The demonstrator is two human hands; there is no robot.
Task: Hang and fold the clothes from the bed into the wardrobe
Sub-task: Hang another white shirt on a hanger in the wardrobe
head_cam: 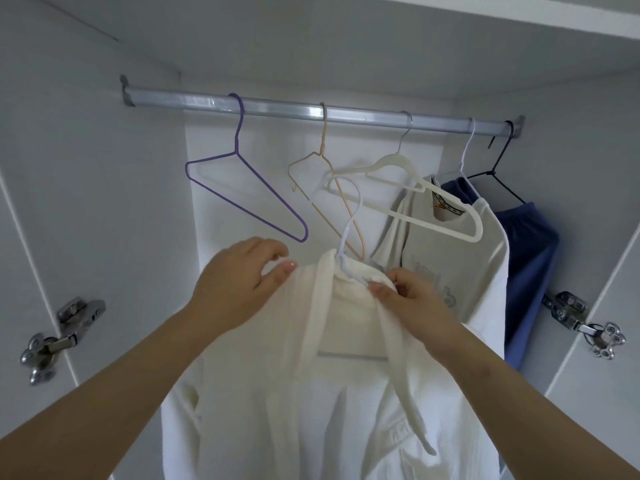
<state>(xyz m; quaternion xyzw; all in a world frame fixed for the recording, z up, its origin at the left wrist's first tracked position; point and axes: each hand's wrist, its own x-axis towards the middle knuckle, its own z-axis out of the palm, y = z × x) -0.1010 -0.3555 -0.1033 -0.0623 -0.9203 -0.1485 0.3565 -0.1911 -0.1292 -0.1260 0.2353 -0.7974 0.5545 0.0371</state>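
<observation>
We judge step: seat robe (pixel 346 393) on hanger (pixel 349 233). Left hand (pixel 239 282) pinches shoulder; right hand (pixel 412 299) grips collar. Level shoulders, then hook rod (pixel 277 107).

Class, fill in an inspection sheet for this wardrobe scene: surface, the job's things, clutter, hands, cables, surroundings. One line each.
Surface: metal rail spans the wardrobe; no table seen.
Job's things: white garment sits on a white hanger, hook not yet on the rail; cream shirt and blue garment already hang at the right.
Clutter: empty purple hanger, peach hanger and cream hanger on the rail.
Hands: left hand pinches the garment's shoulder; right hand pinches its collar at the hanger.
Cables: nothing seen.
Surroundings: door hinges either side.
</observation>
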